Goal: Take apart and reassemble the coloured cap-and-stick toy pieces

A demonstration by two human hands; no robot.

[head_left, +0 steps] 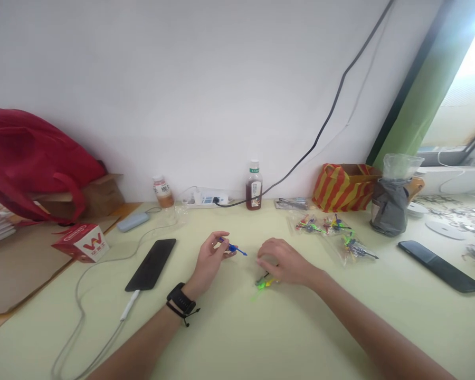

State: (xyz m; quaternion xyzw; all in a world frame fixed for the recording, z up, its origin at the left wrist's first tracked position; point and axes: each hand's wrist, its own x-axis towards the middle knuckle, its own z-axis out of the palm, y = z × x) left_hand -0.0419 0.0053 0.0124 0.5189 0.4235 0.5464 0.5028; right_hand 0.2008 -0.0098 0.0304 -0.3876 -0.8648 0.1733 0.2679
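Holds a small blue arrow-tipped plastic piece in the left hand, in front of the green-collared bottle and slightly to its left. Closes thumb and fingers in a pinching grip about one end, hiding part of the piece and leaving the pointed tip exposed. Curls the right hand palm-down, in front of the bottle and a little to its right, by a cluster of green, yellow and grey plastic pieces. Covers part of that cluster; hard to make out at its blurred green end. Shows the right grip only half curled, fingertips partly turned away; cannot tell about any hold or contact there.

Wears a black watch on the left wrist. Runs both forearms out of view at the lower edge.

On the bench, right of the bottle: clear bags of multicoloured pieces, hard to separate singly through shiny film; beyond, a striped red-and-yellow bag with contents hidden.

Left of the bottle: a power strip, partly hidden by plugs; farther left, a black phone on a white cable, and a red bag, cut off at the edge.
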